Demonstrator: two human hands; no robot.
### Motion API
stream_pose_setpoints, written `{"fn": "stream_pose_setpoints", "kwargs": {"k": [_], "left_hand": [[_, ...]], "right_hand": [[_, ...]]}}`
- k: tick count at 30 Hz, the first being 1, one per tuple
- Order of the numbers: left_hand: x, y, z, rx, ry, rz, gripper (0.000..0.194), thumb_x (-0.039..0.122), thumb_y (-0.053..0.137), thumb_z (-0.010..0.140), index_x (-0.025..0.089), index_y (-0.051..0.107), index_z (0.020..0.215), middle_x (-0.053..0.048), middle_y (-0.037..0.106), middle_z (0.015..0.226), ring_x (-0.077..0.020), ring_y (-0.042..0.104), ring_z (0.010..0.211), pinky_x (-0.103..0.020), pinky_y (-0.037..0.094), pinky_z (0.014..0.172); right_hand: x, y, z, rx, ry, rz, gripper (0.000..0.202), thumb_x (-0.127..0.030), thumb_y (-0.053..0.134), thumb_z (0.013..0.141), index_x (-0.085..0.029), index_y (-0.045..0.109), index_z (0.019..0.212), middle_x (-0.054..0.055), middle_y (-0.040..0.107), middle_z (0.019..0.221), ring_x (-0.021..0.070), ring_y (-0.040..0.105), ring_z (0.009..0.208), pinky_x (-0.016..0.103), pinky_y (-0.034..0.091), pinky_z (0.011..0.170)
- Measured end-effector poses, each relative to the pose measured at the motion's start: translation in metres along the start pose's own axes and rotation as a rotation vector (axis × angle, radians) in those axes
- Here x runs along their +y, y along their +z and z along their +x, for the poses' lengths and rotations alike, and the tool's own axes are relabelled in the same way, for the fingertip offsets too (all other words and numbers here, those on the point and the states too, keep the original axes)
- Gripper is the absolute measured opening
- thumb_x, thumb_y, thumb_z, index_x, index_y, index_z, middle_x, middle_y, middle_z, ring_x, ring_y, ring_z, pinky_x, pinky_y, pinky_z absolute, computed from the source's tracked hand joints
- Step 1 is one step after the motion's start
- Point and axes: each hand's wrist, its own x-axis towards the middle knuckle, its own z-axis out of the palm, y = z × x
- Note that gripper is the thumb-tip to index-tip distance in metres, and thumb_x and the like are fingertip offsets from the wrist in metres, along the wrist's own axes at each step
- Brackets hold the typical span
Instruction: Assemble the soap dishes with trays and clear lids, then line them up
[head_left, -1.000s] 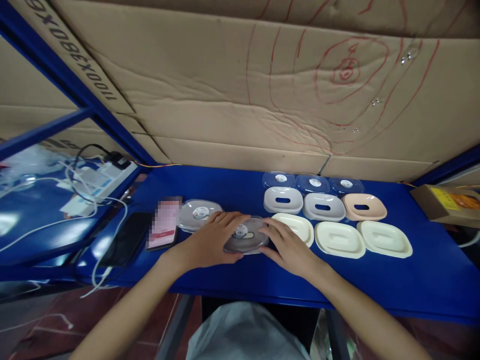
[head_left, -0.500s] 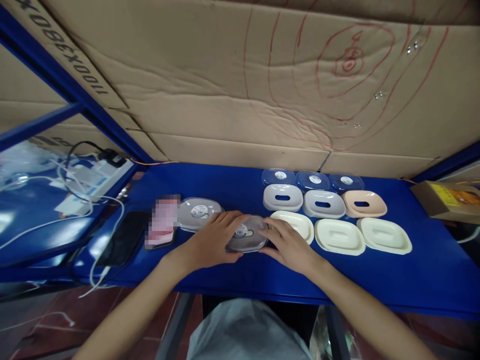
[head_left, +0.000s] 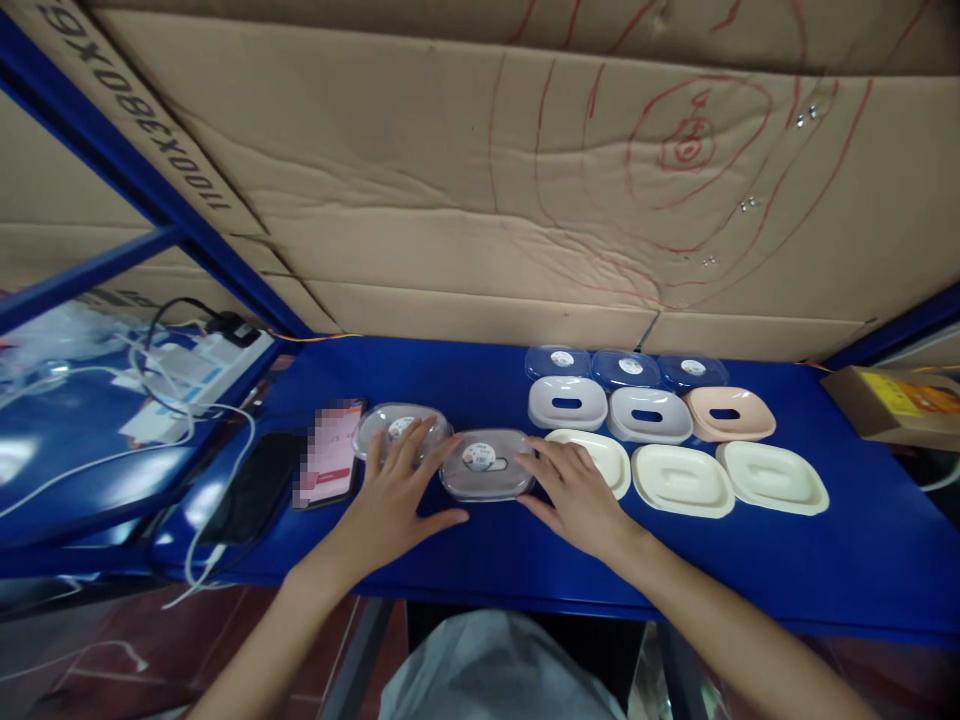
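Observation:
A grey soap dish (head_left: 465, 482) with a clear lid and a round sticker lies on the blue table in front of me. My right hand (head_left: 574, 490) grips its right end, thumb at the near edge and fingers at the far edge. Just left of it is another lidded grey soap dish (head_left: 367, 425), partly hidden by my left hand (head_left: 394, 490). The fingers of that hand are spread over this dish's near side, with the thumb apart and nothing held. Whether the fingertips touch the lid I cannot tell.
Three cream trays (head_left: 682, 480) lie to the right. Behind them sit two grey dishes (head_left: 649, 414), a peach dish (head_left: 731, 413) and three clear lids (head_left: 626, 370). Phones (head_left: 330, 455), a white cable (head_left: 240, 450) and a power strip (head_left: 199, 385) are left; a cardboard box (head_left: 892, 405) stands right.
My left hand has let go of the middle soap dish and moved left, its fingers now spread over the other lidded dish. My right hand stays at the middle dish's right end.

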Motion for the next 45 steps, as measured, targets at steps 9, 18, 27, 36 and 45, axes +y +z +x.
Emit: {"fn": "stream_pose_setpoints", "kwargs": {"k": [9, 18, 27, 36, 45], "left_hand": [[-0.026, 0.014, 0.053, 0.015, -0.052, 0.131, 0.069, 0.058, 0.058, 0.107, 0.026, 0.044, 0.167, -0.026, 0.039, 0.17, -0.0446, 0.035, 0.16, -0.076, 0.02, 0.126], [-0.066, 0.025, 0.118, 0.003, -0.182, 0.189, 0.067, 0.056, 0.05, 0.11, 0.027, 0.04, 0.169, -0.027, 0.039, 0.169, -0.0481, 0.041, 0.155, -0.079, 0.025, 0.122], [-0.069, 0.046, 0.151, 0.045, -0.245, 0.191, 0.063, 0.049, 0.04, 0.113, 0.025, 0.036, 0.171, -0.025, 0.035, 0.173, -0.0425, 0.031, 0.162, -0.076, 0.014, 0.127], [-0.022, 0.042, 0.143, 0.165, -0.214, 0.033, 0.058, 0.034, 0.036, 0.113, 0.016, 0.037, 0.169, -0.025, 0.031, 0.175, -0.0431, 0.027, 0.164, -0.079, 0.01, 0.127], [0.039, 0.024, 0.107, -0.13, 0.397, -0.47, 0.049, 0.036, 0.046, 0.114, 0.025, 0.044, 0.162, -0.017, 0.052, 0.161, -0.0306, 0.049, 0.149, -0.051, 0.041, 0.123]], "right_hand": [[0.008, -0.006, 0.0, 0.011, 0.032, -0.049, 0.058, -0.033, 0.056, 0.11, -0.021, 0.043, 0.165, 0.021, 0.044, 0.17, 0.0349, 0.047, 0.154, 0.059, 0.044, 0.12], [0.005, -0.005, -0.002, -0.003, -0.006, -0.049, 0.047, -0.028, 0.058, 0.107, -0.016, 0.057, 0.153, 0.023, 0.053, 0.162, 0.0368, 0.055, 0.145, 0.06, 0.048, 0.114], [0.0, -0.012, -0.002, -0.036, 0.055, -0.065, 0.048, -0.028, 0.058, 0.107, -0.016, 0.056, 0.154, 0.02, 0.059, 0.157, 0.0354, 0.059, 0.139, 0.058, 0.045, 0.116], [0.003, -0.013, -0.001, -0.084, 0.135, 0.018, 0.037, -0.025, 0.059, 0.107, -0.015, 0.064, 0.142, 0.017, 0.074, 0.135, 0.0317, 0.072, 0.117, 0.05, 0.056, 0.101], [0.016, -0.029, 0.003, 0.17, 0.074, 0.202, 0.031, -0.016, 0.051, 0.107, -0.021, 0.067, 0.132, 0.013, 0.072, 0.136, 0.0245, 0.067, 0.129, 0.042, 0.056, 0.11]]}}
